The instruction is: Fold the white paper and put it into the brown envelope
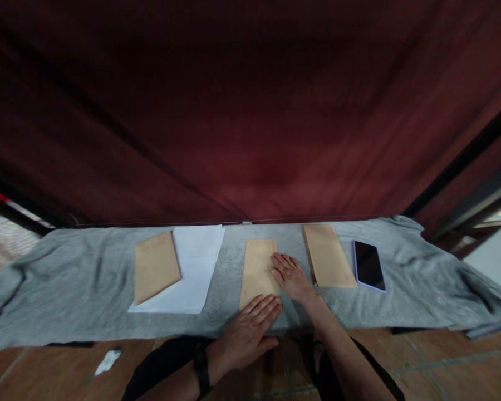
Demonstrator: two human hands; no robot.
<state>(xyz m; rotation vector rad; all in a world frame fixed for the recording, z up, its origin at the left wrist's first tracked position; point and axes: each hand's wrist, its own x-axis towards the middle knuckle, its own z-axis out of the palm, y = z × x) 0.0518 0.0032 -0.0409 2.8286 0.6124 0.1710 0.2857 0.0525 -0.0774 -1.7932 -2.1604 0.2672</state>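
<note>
For left hand (250,329): palm down, fingers extended with slight gaps, thumb out to the right. Laid flat, gripping nothing. Under those fingers: near end of middle brown envelope (258,268), near right corner covered.

For right hand (293,280): also palm down, fingers reaching far and left, slightly fanned, no grip either. Under the fingertips: right edge of same envelope, around mid-length. Can't tell pressing from resting, on either side.

Flat on gray cloth (96,256), long side running near to far. Far end and left side in plain sight; small red print near far right corner.

Just right of right hand: brown bundle (330,256); can't tell one thick envelope from a stack. Next to it, farther right: phone (369,266), dark screen up, lilac rim.

Left of middle envelope, apart from it: white sheets (200,267), slightly fanned. Askew over their left part: left brown envelope (156,267).

Beyond cloth, far side: dark red curtain (250,133). Near side, below: tiled floor (438,356), plus white scrap (107,362) at left.
</note>
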